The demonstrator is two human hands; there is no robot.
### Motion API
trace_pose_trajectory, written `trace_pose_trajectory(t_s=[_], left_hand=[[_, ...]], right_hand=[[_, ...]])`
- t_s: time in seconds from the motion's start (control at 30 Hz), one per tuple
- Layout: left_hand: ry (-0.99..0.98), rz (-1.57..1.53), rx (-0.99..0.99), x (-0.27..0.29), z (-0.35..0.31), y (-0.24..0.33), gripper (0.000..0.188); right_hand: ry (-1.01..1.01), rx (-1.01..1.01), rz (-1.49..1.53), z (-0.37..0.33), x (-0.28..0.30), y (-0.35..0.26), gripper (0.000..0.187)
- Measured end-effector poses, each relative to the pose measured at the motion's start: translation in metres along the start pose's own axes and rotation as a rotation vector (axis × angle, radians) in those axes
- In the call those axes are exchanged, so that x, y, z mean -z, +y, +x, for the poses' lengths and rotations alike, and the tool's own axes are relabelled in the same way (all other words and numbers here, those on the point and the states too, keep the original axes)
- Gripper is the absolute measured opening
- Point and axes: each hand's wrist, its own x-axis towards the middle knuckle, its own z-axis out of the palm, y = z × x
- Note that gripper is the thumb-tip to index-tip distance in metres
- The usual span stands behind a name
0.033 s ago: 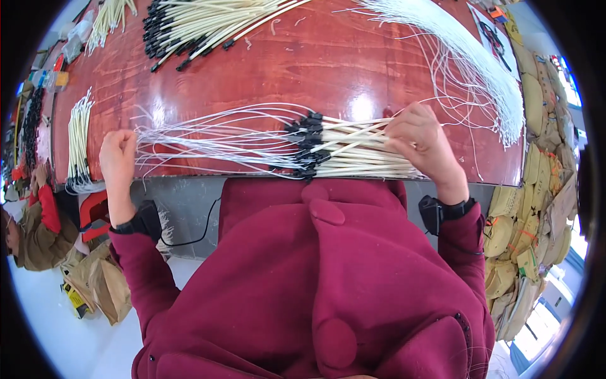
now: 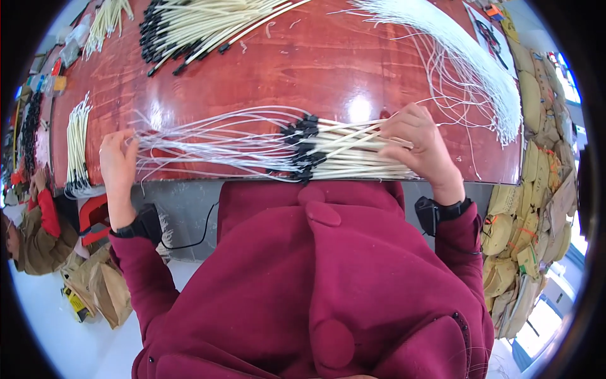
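Note:
A bundle of cream rods with black end pieces lies along the table's near edge, pointing right. From the black ends, thin white wires fan out to the left. My left hand is at the far tips of these wires, its fingers closed in a pinch; what lies between them is too small to make out. At the rods' right ends, my right hand has its fingers curled toward the thumb and hides the rod tips. Whatever it grips is hidden.
A larger heap of black-tipped cream rods lies at the back. A long sheaf of loose white wires curves along the right, strands trailing. A small rod bundle lies far left. Brown packages are stacked at right; another person's red sleeve shows at left.
My right hand has shifted slightly left over the rod ends. The fingers of my left hand have changed a little at the wire tips. The bundles look the same, apart from a slight view shift.

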Motion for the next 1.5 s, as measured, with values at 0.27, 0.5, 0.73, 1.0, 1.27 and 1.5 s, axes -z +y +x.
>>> trace_pose_trajectory(t_s=[0.27,0.5,0.73,1.0,1.27,1.5], left_hand=[[-0.249,-0.57,-0.504,-0.044,0.093,0.225,0.022],[-0.498,-0.549,-0.801,-0.131,0.114,0.373,0.023],[-0.56,-0.454,-0.682,-0.15,0.113,0.382,0.023],[-0.495,-0.526,-0.625,-0.146,0.119,0.361,0.021],[-0.351,-0.442,-0.754,-0.161,0.113,0.365,0.012],[-0.262,-0.444,-0.723,-0.143,0.122,0.297,0.009]], right_hand=[[0.321,-0.242,-0.237,-0.011,0.016,0.017,0.025],[0.307,-0.327,-0.289,-0.026,0.011,0.044,0.035],[0.215,-0.313,-0.293,-0.026,0.002,0.066,0.053],[0.224,-0.294,-0.341,-0.007,0.003,0.079,0.055],[0.259,-0.305,-0.231,-0.005,-0.004,0.079,0.057],[0.289,-0.332,-0.287,-0.005,0.0,0.062,0.052]])
